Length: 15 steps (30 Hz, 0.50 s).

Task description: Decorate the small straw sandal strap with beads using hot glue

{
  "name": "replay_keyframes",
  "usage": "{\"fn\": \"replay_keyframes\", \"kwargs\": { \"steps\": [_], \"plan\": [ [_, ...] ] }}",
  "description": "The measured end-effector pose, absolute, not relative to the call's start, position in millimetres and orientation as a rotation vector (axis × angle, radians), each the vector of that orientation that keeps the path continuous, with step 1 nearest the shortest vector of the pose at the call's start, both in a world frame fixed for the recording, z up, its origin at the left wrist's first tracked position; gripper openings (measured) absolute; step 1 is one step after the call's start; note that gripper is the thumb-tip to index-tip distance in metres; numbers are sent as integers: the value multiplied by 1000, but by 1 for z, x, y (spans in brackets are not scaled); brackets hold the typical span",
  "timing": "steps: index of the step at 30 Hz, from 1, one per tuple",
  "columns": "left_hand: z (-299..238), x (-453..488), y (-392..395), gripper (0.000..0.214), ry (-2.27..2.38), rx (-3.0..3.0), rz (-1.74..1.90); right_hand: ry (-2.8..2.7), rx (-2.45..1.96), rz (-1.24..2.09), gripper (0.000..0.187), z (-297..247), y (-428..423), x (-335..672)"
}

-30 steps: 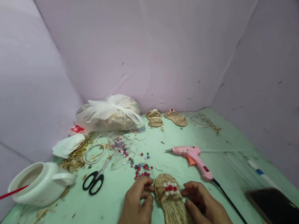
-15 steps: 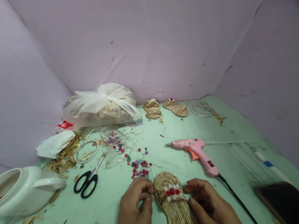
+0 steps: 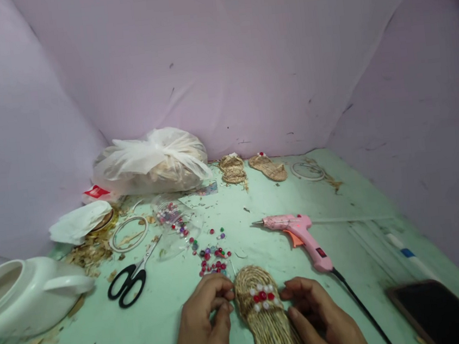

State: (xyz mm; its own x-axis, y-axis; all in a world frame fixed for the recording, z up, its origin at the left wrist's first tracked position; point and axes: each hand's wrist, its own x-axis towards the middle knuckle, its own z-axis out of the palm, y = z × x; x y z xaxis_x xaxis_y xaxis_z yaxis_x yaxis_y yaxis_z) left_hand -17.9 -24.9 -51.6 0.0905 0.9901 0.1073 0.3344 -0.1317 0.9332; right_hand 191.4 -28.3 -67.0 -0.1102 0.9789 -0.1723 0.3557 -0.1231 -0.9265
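Observation:
A woven straw slipper (image 3: 270,329) points away from me at the near edge of the view, its heel end cut off below. Across its strap sits a cluster of red and white beads (image 3: 263,296). My left hand (image 3: 206,322) has its curled fingertips at the slipper's left edge. On the other side, the bent fingers and thumb of my right hand (image 3: 322,315) meet the right edge, so the slipper is held between both hands. Loose coloured beads (image 3: 214,258) lie just beyond my left hand.
A pink glue gun (image 3: 291,231) lies to the right, its cord running past a dark phone (image 3: 441,311). Black-handled scissors (image 3: 132,281) and a white teapot (image 3: 41,296) are on the left. At the back are a tied plastic bag (image 3: 150,164) and small straw slippers (image 3: 268,167).
The whole view has shifted slightly. Both hands keep nearly the same place beside the slipper, and no object has visibly been moved.

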Motion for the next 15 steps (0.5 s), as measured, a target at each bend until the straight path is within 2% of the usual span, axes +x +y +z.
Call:
{"fn": "replay_keyframes", "kwargs": {
  "steps": [15],
  "plan": [
    [-53,-17,-23,19,1468,1605,1060,-1481,-1587,1210,21,-57,-30,191]
  ]
}}
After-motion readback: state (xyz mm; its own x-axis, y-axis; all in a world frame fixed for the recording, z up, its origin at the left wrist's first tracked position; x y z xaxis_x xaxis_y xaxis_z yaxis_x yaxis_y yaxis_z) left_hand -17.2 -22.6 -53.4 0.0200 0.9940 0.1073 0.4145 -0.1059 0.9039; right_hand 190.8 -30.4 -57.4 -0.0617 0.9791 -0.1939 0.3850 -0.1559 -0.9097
